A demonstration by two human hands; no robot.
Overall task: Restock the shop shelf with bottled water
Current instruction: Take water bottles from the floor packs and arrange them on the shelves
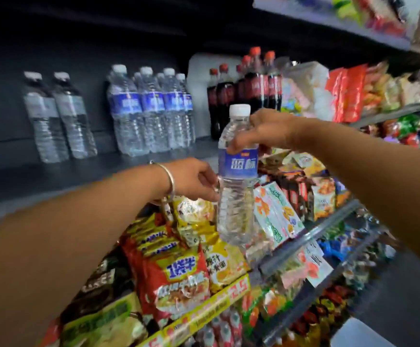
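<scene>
Across upper left of frame: dark shelf (61, 176), deep and mostly bare at front. Toward its back, blue-label water bottles (151, 108) grouped upright at centre-top; two clear-label bottles (58, 116) standing further left, apart from that group. Cola bottles (246, 88) just right of the blue-label group, red caps. Snack packets (369, 88) filling right side of that level, blurred. Lower centre: noodle packs (176, 274) on the tier below, yellow price strip along that edge. Small cartons (276, 214) right of centre, under the raised bottle.

Centre of frame: held water bottle (236, 176), upright, white cap on, blue label, in the air in front of shelf edge, not yet on the shelf. Right hand (261, 128) grasping it around shoulder and upper label, fingers curled round. Left hand (194, 179) at bottle's left side just below the label, fingertips touching or pinching the ribbed body; can't tell how firm. Bangle (169, 179) on left wrist.

Judged step: carrying bottle toward shelf, placement pending.

Risks: thin ribbed body could squash and slip under a loose grip, dropping onto cartons or noodle packs below. Setting down too close to the front lip could tip it off. Pushing in hard could knock the blue-label row into the cola. Bangle or forearm could snag the noodle packs when reaching in.
</scene>
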